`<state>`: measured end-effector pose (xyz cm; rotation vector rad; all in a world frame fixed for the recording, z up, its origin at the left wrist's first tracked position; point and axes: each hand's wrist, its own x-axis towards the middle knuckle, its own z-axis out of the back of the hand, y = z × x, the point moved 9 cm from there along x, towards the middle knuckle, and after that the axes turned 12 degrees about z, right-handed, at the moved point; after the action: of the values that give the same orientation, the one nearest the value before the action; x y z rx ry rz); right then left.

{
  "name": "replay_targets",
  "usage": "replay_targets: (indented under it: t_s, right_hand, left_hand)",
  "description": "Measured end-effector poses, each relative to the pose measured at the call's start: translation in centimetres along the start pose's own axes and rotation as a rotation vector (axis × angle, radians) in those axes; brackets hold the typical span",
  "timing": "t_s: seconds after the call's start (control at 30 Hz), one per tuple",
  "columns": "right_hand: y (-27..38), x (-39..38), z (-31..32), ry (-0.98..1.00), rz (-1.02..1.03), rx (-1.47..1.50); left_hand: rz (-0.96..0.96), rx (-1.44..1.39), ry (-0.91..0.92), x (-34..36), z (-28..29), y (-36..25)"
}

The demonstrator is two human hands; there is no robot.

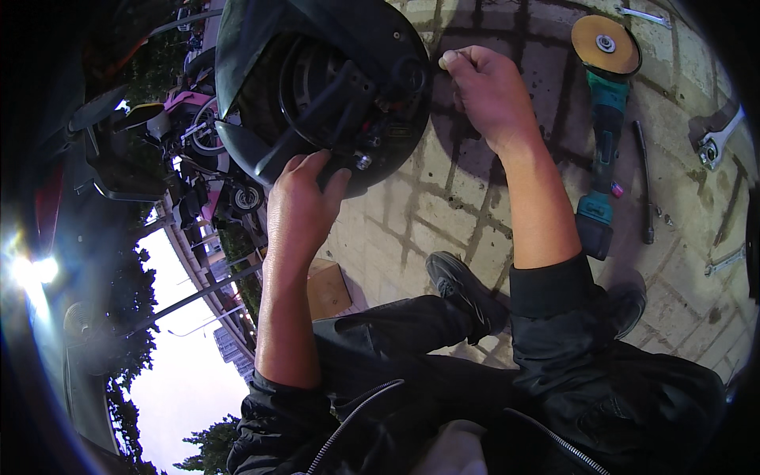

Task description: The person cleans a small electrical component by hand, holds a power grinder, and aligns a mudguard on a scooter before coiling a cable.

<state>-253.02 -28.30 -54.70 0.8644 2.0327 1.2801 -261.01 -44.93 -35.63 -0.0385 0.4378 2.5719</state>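
A black wheel (388, 170) with a dark tyre sits under a dark body panel (245, 55) of what looks like a scooter or motorbike. My left hand (305, 198) is at the lower edge of the wheel, its thumb and forefinger apart, close to a shiny bolt end (363, 161). Some of its fingers are hidden. Just right of the tyre, my right hand (491, 91) is closed, thumb pressed against curled fingers. Anything in that pinch is too small to make out.
On the paving (443, 202) at right lie a teal angle grinder (606, 142) with a tan disc, a dark rod-like tool (643, 182) and several wrenches, one an adjustable wrench (716, 146). A cardboard box (326, 286) stands near my shoe (467, 293). Parked two-wheelers (202, 131) are at left.
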Motion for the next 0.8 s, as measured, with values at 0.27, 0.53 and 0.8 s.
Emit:
replay_targets:
  t_s: [0.27,0.53,0.8]
  right_hand:
    - [0.0,-0.1,0.0,0.012,-0.024,-0.019]
    - [0.3,0.1,-0.1,0.034,0.036,0.053]
    - [1.5,-0.6,-2.4,0.151,0.078,0.106]
  left_hand:
    - [0.001,-0.008,0.005,0.0,-0.1,0.2]
    - [0.13,-0.163,0.071,0.3,-1.0,1.4]
    - [0.072,-0.12,-0.035,0.8,-1.3,1.9]
